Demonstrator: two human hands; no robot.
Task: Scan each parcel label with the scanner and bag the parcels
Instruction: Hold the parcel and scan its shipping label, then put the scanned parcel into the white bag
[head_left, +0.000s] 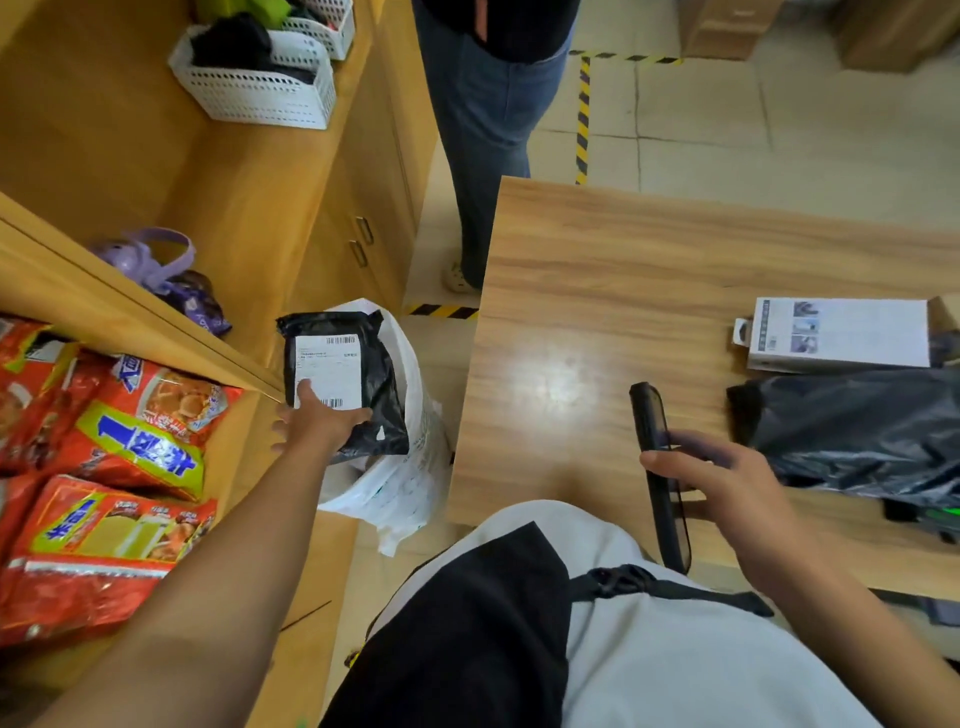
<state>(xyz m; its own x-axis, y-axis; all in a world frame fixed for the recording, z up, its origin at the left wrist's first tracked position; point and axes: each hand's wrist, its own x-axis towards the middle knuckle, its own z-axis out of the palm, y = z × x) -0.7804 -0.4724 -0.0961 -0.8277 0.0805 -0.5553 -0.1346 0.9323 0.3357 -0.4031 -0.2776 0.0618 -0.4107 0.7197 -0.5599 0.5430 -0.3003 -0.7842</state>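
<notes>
My left hand (317, 421) grips a black parcel (382, 374) with a white label (327, 369) facing up, thumb on the label. The parcel hangs over the open mouth of a white bag (415, 467) standing on the floor between the shelf and the table. My right hand (727, 483) holds a black handheld scanner (652, 421) over the wooden table (597, 291), its long body pointing away from me. Another black parcel (857, 431) lies on the table to the right of that hand.
A white boxed product (841, 332) lies at the table's right. The wooden shelf (234, 208) on the left holds red snack bags (104, 467), a purple item (150, 254) and white baskets (260, 88). A person in jeans (483, 130) stands beyond the table.
</notes>
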